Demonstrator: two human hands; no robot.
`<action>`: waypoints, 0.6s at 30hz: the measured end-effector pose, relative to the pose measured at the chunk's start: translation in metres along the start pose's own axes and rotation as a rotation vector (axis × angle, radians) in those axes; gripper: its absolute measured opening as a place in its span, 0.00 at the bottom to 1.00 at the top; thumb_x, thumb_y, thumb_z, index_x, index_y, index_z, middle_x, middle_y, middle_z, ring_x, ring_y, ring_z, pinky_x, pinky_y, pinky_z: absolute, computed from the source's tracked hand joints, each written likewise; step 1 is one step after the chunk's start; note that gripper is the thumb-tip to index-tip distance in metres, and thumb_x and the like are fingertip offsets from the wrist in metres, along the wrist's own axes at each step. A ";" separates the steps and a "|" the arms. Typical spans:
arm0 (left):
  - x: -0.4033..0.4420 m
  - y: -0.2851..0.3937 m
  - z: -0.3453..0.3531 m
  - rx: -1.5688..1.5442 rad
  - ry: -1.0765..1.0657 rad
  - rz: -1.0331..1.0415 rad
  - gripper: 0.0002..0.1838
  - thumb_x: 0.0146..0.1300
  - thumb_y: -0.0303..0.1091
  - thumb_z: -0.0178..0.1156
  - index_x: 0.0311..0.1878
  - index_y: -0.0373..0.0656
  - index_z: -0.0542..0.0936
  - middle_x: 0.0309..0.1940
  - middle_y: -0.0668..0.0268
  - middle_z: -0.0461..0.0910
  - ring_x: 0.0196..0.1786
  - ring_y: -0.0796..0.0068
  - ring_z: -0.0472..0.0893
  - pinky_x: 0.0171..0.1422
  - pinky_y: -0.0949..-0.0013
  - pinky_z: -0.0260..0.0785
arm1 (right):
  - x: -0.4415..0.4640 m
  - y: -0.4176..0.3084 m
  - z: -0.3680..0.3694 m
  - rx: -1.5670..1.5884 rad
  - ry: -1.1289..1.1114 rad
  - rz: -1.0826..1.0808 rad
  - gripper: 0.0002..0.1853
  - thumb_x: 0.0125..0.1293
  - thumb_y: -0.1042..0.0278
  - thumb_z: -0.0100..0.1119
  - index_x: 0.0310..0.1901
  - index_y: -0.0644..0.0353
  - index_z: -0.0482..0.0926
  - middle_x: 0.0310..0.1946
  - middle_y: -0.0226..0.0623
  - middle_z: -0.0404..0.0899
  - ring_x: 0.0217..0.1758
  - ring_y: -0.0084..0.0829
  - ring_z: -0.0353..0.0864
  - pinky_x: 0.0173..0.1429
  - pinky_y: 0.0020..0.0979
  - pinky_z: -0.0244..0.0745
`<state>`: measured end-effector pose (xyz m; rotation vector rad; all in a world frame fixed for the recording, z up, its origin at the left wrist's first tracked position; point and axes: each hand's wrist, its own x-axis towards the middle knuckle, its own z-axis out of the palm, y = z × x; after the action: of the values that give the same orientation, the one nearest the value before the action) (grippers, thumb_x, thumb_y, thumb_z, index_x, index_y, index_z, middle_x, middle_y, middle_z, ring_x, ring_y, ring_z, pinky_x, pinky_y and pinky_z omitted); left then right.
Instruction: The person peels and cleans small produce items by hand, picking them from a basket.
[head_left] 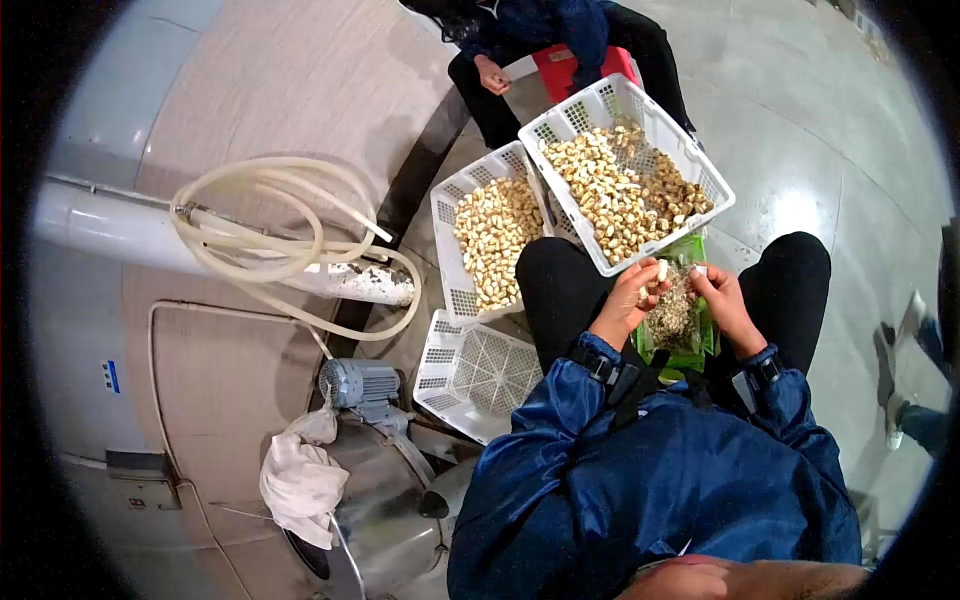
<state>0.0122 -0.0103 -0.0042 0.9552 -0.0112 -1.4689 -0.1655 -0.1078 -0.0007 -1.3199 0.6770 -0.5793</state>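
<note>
My left hand (632, 303) is closed on small pale pieces, one showing at the fingertips. Close to its right, my right hand (727, 303) has its fingers pinched together, and a small whitish thing shows at the tips. Both are over a green basket (713, 338) that holds brownish-white scraps (674, 315). Just beyond them, a tilted white crate (690, 150) holds many yellow-brown pieces (610, 190). To its left stands another white crate (447, 235) with paler, cream-coloured pieces (494, 232).
A white crate (480, 375) with a bare lattice bottom lies lower left. Across from me sits a person (560, 30) in dark clothes near a red seat (553, 72). At left are a coiled hose (300, 215), a pipe (120, 228) and a motor (362, 383). Someone's feet (893, 420) show at far right.
</note>
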 end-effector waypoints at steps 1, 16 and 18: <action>-0.001 0.001 0.002 -0.002 0.006 0.009 0.09 0.67 0.33 0.62 0.48 0.48 0.75 0.41 0.70 0.78 0.39 0.76 0.82 0.26 0.85 0.63 | 0.000 0.000 0.000 0.002 0.002 0.009 0.15 0.73 0.64 0.54 0.31 0.65 0.80 0.26 0.22 0.77 0.30 0.13 0.70 0.36 0.20 0.65; -0.008 0.007 0.008 -0.044 -0.125 -0.005 0.10 0.66 0.29 0.62 0.49 0.42 0.76 0.41 0.67 0.80 0.37 0.83 0.80 0.25 0.84 0.64 | -0.001 -0.006 0.002 0.014 -0.039 0.016 0.15 0.73 0.63 0.53 0.33 0.67 0.80 0.33 0.25 0.78 0.36 0.16 0.73 0.44 0.22 0.69; -0.006 0.006 0.008 -0.013 -0.163 0.011 0.09 0.66 0.28 0.62 0.48 0.42 0.76 0.40 0.66 0.80 0.36 0.83 0.79 0.25 0.83 0.64 | -0.001 -0.009 0.003 0.035 -0.029 -0.007 0.15 0.72 0.65 0.54 0.30 0.67 0.80 0.36 0.30 0.79 0.39 0.20 0.75 0.47 0.26 0.70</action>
<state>0.0120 -0.0101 0.0075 0.8212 -0.1252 -1.5319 -0.1643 -0.1069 0.0089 -1.2957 0.6361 -0.5745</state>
